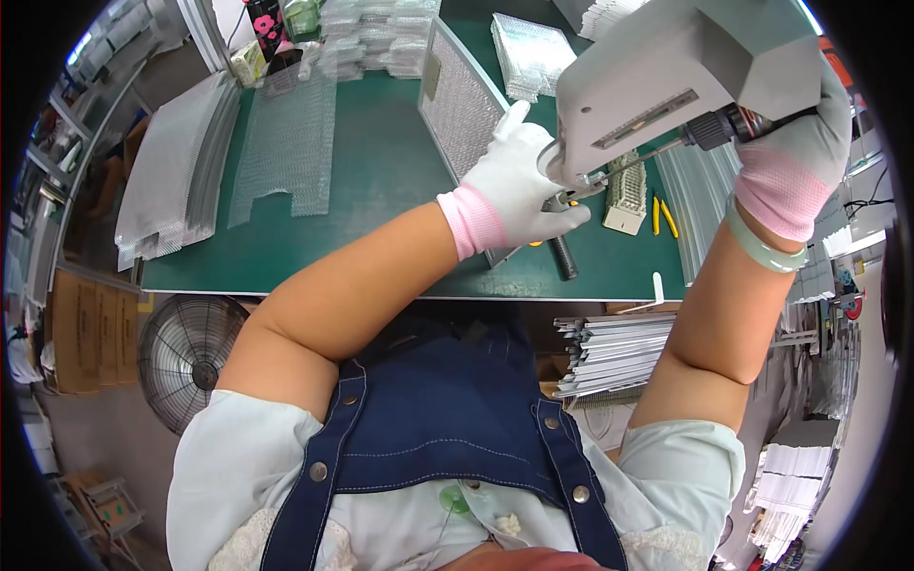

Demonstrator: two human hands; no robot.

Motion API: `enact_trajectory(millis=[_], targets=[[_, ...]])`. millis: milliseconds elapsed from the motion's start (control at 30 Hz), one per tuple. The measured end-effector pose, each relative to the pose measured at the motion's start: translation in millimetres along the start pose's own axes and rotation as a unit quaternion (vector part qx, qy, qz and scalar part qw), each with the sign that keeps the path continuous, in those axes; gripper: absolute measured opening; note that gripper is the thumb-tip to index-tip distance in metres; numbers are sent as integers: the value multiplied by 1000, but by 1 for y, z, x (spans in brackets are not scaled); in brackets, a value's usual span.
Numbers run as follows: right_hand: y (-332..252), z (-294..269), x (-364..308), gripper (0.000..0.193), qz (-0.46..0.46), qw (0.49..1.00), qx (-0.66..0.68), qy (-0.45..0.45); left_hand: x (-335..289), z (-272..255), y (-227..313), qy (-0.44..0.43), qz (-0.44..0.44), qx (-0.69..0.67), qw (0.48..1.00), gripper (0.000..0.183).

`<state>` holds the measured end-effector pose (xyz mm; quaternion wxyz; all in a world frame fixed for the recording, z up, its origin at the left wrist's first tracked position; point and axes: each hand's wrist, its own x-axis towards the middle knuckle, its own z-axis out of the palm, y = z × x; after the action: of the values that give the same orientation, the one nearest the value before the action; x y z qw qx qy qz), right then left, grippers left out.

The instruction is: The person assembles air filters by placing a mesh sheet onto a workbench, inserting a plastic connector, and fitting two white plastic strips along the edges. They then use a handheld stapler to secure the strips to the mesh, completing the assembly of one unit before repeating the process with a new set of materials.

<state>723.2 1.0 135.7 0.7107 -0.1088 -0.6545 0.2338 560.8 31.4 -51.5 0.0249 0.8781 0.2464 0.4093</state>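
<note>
Both hands wear white gloves with pink cuffs. My left hand (519, 186) is closed over the near end of a framed mesh panel (462, 90) that stands on edge on the green bench; the housing partly hides its fingers. My right hand (804, 143) is wrapped round a power screwdriver with a black collar (712, 129). Its thin shaft runs left toward small metal parts (575, 190) beside my left fingers. A large light grey housing (657, 86) with a slotted window fills the upper right and hides part of the work.
A black-handled tool (565, 259), yellow-handled pliers (666, 217) and a cream slotted block (625, 200) lie on the green bench (371, 143). Clear sheets (181, 167) are stacked at left, strips (700, 200) at right. Below are a fan (190, 357) and metal profiles (614, 352).
</note>
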Motion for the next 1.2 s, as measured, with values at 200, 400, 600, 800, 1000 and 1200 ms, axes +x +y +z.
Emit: enact_trajectory(millis=[200, 400, 600, 800, 1000, 1200], targets=[[15, 3, 1, 28, 105, 989, 92, -42, 2, 11, -8, 27, 21, -33, 999, 35], [77, -22, 3, 30, 317, 925, 209, 34, 7, -3, -1, -2, 20, 18, 1000, 42], [77, -33, 6, 32, 349, 912, 213, 26, 11, 0, -3, -6, 33, 15, 999, 45], [77, -25, -3, 35, 324, 925, 187, 64, 9, 10, -9, 31, 46, 36, 998, 35], [76, -40, -2, 35, 336, 928, 155, 35, 7, 8, -5, -29, 27, 39, 998, 46], [59, -6, -15, 29, 251, 952, 153, 81, 7, 9, -5, 37, 45, 6, 998, 34]])
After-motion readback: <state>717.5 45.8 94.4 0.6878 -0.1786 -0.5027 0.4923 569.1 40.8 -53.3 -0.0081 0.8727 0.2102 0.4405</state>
